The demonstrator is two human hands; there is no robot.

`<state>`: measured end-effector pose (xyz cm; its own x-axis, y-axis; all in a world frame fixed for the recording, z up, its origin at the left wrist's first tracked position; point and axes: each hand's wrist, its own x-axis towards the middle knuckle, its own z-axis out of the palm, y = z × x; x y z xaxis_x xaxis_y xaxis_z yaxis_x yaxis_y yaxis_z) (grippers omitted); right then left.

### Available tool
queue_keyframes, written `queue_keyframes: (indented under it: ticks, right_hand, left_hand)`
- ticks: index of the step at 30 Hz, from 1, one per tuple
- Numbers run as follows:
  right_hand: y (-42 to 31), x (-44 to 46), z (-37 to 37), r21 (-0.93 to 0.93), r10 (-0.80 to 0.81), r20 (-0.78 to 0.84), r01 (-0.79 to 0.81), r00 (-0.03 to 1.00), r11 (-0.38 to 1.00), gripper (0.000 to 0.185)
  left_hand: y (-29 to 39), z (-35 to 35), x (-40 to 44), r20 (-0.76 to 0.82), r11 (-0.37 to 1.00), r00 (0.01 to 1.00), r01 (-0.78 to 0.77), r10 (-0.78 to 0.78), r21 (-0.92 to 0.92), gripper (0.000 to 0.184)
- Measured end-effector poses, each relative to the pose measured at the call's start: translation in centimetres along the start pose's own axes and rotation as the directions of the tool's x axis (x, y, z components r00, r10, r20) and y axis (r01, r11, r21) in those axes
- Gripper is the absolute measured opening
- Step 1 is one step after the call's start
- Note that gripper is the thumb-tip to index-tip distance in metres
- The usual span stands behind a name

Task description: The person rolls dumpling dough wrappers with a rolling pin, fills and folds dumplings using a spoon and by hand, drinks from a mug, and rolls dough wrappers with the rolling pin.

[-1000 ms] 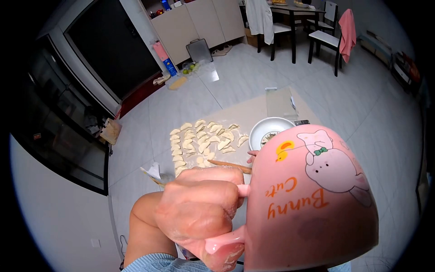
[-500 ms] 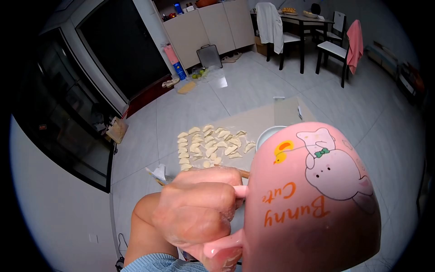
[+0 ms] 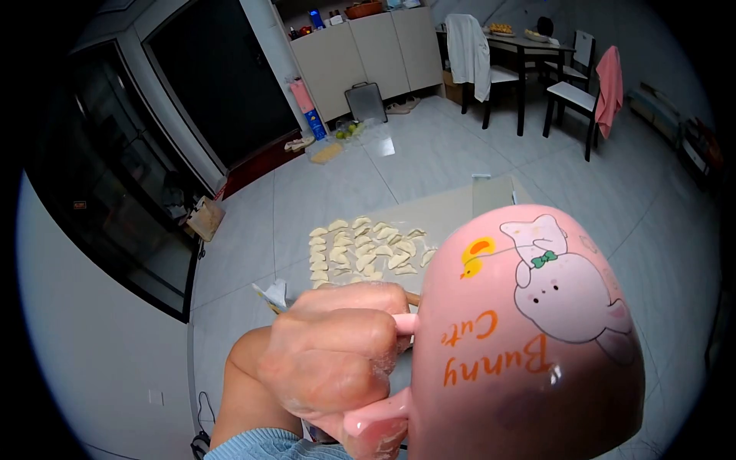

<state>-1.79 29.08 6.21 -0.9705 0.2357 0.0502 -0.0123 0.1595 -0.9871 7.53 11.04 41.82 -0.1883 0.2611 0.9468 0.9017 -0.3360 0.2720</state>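
Close in front of me, a pink ceramic mug (image 3: 491, 414) fills the lower right of the view. It bears a rabbit drawing, a yellow duck and the words "Bunny Cute" upside down, so its base is tipped up and away and its rim lies out of sight towards me. My left hand (image 3: 330, 345) is closed with its fingers wrapped round the mug's handle; whitish powder shows on the fingers. Beyond the hand, several uncooked dumplings (image 3: 364, 249) lie in rows on a pale board (image 3: 429, 205). A short bit of wooden stick (image 3: 413, 298) peeks out behind the knuckles. My right hand is not visible.
The grey tiled floor (image 3: 322, 192) stretches to a cabinet (image 3: 360, 65), a dark door (image 3: 222, 84) and a dining table (image 3: 529, 47) with chairs. A bare knee (image 3: 245, 364) is below my hand. Green fruit (image 3: 346, 133) lies near the cabinet.
The room has shifted slightly down and right in view, and the white bowl behind the mug is now hidden. Hand and mug stay nearly in place.
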Motion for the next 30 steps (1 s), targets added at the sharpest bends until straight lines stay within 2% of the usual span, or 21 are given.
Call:
queue_keyframes:
  ticks: [5, 17, 24, 30]
  right_hand:
    - [0.1, -0.1, 0.0, -0.006, -0.003, 0.000, 0.003, 1.000, 1.000, 0.029]
    - [-0.6, -0.1, -0.1, -0.013, -0.022, 0.009, 0.022, 1.000, 1.000, 0.030]
    - [-0.8, -0.1, -0.4, -0.015, -0.041, 0.009, 0.041, 0.999, 0.999, 0.030]
    - [-0.8, 0.2, 0.0, -0.017, -0.050, 0.010, 0.050, 0.999, 0.999, 0.031]
  left_hand:
    - [0.4, -1.2, 0.0, 0.105, 0.998, 0.994, 0.034, -0.040, 0.060, 0.046]
    - [0.2, -1.0, 0.6, 0.065, 0.998, 0.996, -0.069, 0.068, 0.002, 0.045]
    - [0.7, -0.8, 0.6, -0.002, 0.999, 0.999, -0.048, 0.048, 0.026, 0.046]
    - [0.6, -1.8, 0.6, 0.089, 0.992, 0.992, -0.101, 0.094, 0.078, 0.046]
